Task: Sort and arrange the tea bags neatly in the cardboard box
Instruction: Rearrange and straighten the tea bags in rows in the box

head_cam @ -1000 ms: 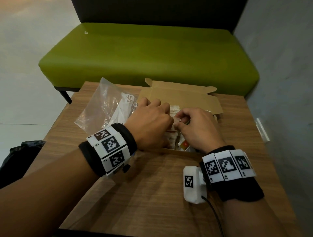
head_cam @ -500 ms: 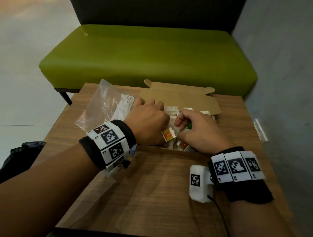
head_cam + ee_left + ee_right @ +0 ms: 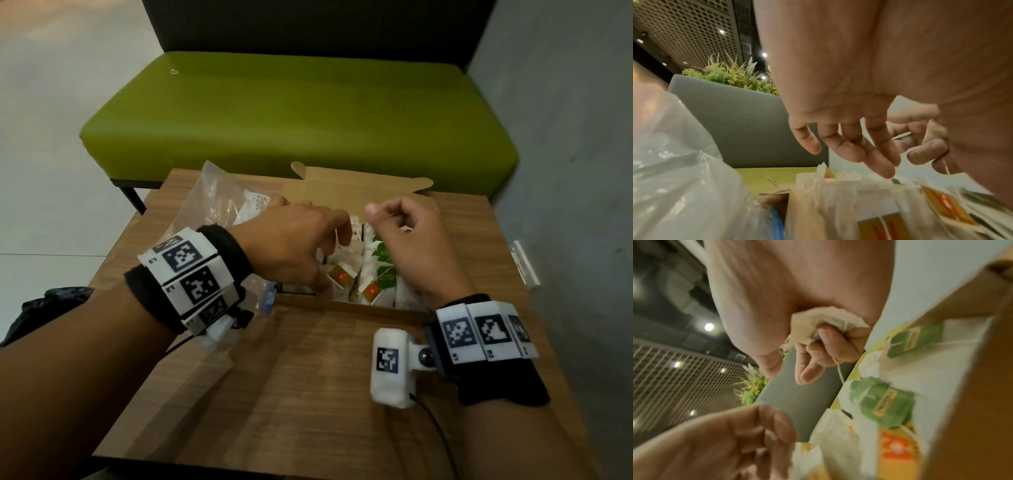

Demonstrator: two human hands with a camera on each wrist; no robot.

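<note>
My right hand hangs above the far right part of the cardboard box, its fingers curled tight round one crumpled tea bag pressed into the palm. The bag's string trails down out of my fist toward the rows below, so the bag lies above the box with its tag end still down among the others; I cannot see which tag it belongs to.

My left hand is over the left half of the box, fingers loosely spread and pointing down at the standing tea bags, the tips just at their top edges. It holds nothing that I can make out.

The packed bags stand on edge in rows that run from the near wall to the far wall. Orange tags show on the left and in the middle, green tags to the right, directly under my right hand. I judge the held bag belongs on that right side, so my right hand is the nearer one: the move is straight down, turning the bag so its flat face lines up with the rows. The trailing string could snag a neighbour.

The clear plastic bag lies on the worktop just left of the box.
</note>
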